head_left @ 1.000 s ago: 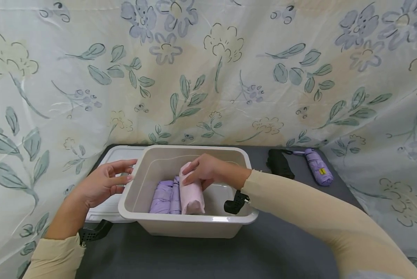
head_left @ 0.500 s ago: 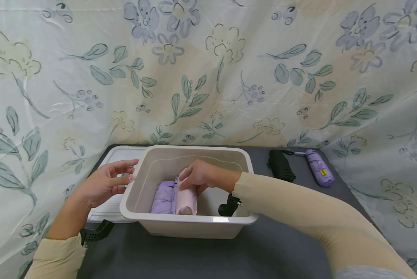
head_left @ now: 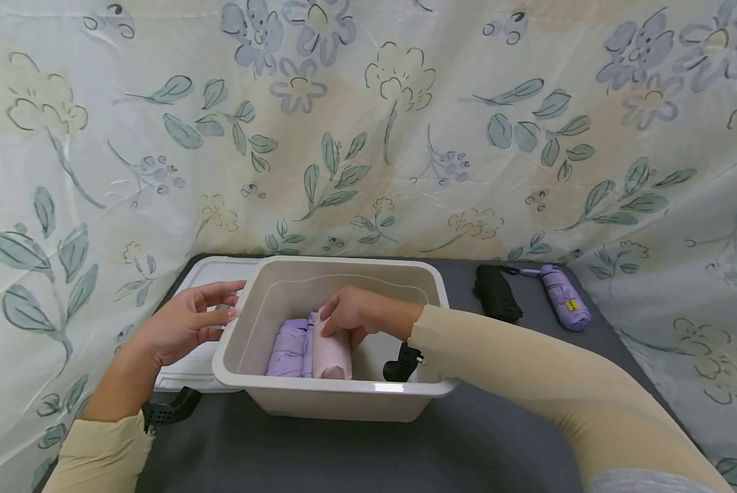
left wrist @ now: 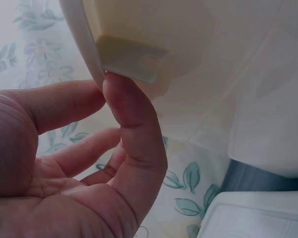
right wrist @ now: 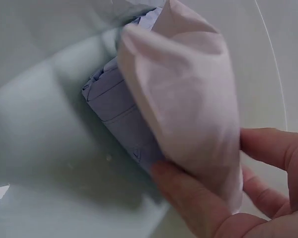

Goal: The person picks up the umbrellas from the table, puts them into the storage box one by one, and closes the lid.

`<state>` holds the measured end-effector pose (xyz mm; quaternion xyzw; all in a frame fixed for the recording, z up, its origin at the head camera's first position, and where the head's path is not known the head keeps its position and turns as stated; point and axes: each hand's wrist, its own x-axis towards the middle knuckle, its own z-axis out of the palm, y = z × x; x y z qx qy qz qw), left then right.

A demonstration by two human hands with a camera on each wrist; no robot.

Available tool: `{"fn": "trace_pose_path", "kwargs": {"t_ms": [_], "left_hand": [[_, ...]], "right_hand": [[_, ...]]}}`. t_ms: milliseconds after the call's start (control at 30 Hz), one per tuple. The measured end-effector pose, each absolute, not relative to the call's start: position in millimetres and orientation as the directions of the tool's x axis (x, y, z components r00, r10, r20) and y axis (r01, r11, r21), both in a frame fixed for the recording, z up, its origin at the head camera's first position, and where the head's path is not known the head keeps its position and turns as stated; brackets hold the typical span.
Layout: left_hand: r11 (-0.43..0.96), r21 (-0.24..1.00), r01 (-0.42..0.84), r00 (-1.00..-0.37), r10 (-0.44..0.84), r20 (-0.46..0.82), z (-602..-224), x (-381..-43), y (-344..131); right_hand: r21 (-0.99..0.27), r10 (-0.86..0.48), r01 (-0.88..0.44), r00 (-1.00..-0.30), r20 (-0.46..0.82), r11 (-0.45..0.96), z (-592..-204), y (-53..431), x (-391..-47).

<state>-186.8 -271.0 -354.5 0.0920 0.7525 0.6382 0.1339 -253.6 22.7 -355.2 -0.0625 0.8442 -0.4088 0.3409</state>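
A beige plastic bin [head_left: 331,397] stands on the dark table, and my left hand [head_left: 183,325] pinches its left rim between thumb and finger. Inside the bin my right hand [head_left: 356,315] holds a pale pink fabric roll [head_left: 331,352], shaped like a folded umbrella. The right wrist view has thumb and fingers on either side of this pink roll [right wrist: 188,94]. Just left of it lies a purple fabric bundle [head_left: 287,349], with a narrower purple piece between them. The bundle's creased purple side [right wrist: 121,99] shows beneath the pink roll in the right wrist view.
To the left, partly behind my left hand, lies a white lid [head_left: 189,375]. A black folded umbrella [head_left: 496,294] and a purple folded umbrella [head_left: 565,298] with a yellow tag lie right of the bin. A floral curtain [head_left: 368,137] hangs behind the table.
My right hand has moved the pink roll left and lower in the bin, up beside the purple bundle. It shifted slightly back right at the end. My left hand stays at the rim.
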Motion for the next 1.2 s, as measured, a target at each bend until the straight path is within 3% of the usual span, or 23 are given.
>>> {"fn": "trace_pose_path", "kwargs": {"t_ms": [167,800,1200], "left_hand": [[0.157,0.987,-0.034,-0.944,0.319,-0.084,-353.3,-186.1,-270.6],[0.171,0.985,-0.030,-0.947,0.311,-0.083,-353.9,-185.8,-270.8],[0.162,0.986,-0.027,-0.944,0.321,-0.078,-353.3,-186.6,-271.6]], "right_hand": [[-0.691,-0.396,0.180,-0.707,-0.585,0.700,-354.6,23.2,-252.3],[-0.601,-0.413,0.109,-0.630,-0.658,0.791,-358.6,28.1,-252.9],[-0.595,-0.413,0.100,-0.627,-0.660,0.798,-355.9,27.9,-255.4]]}}
